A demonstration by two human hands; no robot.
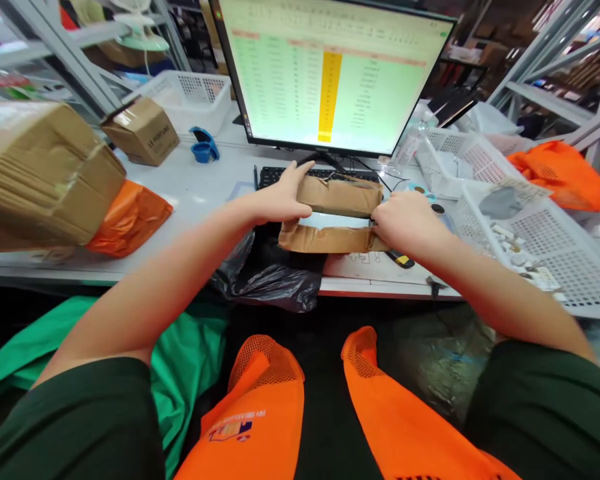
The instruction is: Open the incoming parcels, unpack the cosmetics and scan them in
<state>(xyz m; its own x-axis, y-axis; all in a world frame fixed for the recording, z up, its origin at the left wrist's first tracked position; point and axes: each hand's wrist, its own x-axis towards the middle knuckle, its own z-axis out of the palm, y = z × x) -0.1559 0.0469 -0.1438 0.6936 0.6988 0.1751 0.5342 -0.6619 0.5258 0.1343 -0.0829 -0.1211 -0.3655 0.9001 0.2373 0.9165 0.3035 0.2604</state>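
Observation:
A small, worn cardboard box (340, 197) lies opened in front of the keyboard, with a flat white surface showing inside it. At its left end my left hand (285, 197) grips the cardboard, thumb across the opening and fingers reaching over the far flap. My right hand (407, 217) is closed on the right end, its fingertips partly hidden by the hand itself. Under and left of the box is a black plastic bag (280, 280), hanging over the table edge. A black-and-yellow tool (400, 259), perhaps a cutter, lies by my right wrist.
Behind the keyboard (273, 176) stands a monitor (290, 87) showing a spreadsheet. Cardboard cartons (45, 173), an orange bag (133, 220) and a blue lidded container (205, 150) are on the left. White perforated baskets (580, 247) stand at the right, one with small parts.

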